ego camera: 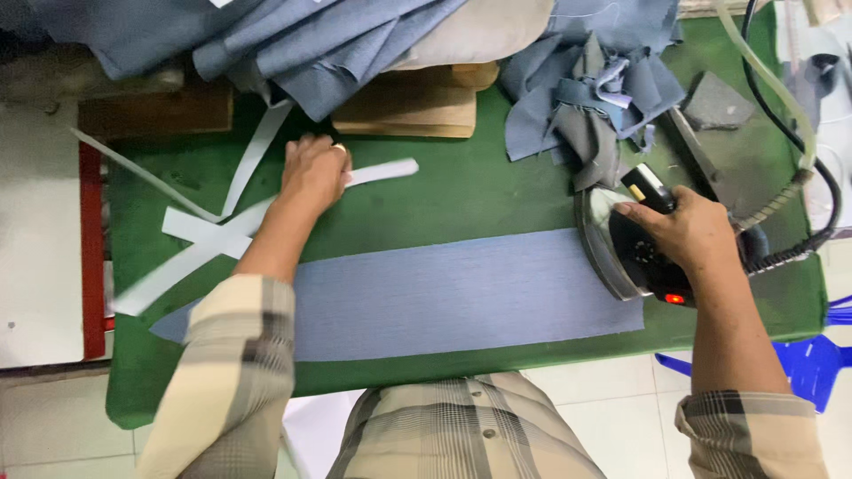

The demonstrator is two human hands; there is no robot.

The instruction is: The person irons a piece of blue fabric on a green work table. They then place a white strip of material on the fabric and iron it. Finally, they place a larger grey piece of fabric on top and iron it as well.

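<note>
A long blue-grey fabric strip (444,293) lies flat across the green ironing pad (461,191). My right hand (683,231) grips the black handle of a steam iron (621,253) at the strip's right end. My left hand (312,173) rests palm down on a white interfacing strip (382,170) beyond the blue fabric. More white strips (200,232) cross each other at the left of the pad.
A heap of blue-grey fabric pieces (293,44) sits at the back, with cut scraps (586,98) at the back right. A wooden block (413,102) lies under the heap. The iron's hose and cable (785,142) run off right. A blue plastic stool (812,359) stands below right.
</note>
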